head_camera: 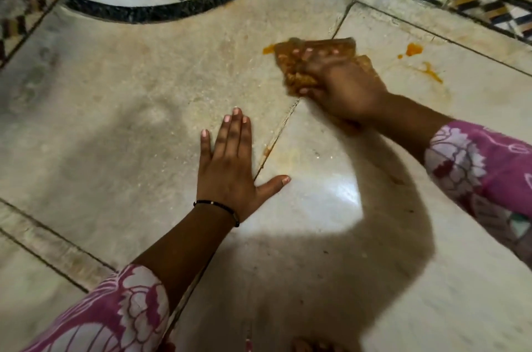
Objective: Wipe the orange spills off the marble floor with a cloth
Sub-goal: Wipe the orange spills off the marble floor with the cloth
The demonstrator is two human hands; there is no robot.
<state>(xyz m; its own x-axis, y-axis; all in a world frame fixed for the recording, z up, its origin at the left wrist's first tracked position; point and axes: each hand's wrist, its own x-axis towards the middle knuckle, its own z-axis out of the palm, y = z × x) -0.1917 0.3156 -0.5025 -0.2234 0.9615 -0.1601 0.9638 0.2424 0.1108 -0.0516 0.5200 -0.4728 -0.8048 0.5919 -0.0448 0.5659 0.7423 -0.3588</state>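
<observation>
Cloth [316, 48] pressed under right hand [342, 87], orange spill [414, 49] beside.

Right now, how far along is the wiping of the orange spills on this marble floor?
Partly done. Near the left hand, which lies flat, the pale marble floor shows only a faint orange smear along the tile joint. In hand: the right hand presses the stained brownish cloth on an orange patch. Left: the orange blob and streak further right, both untouched.
</observation>
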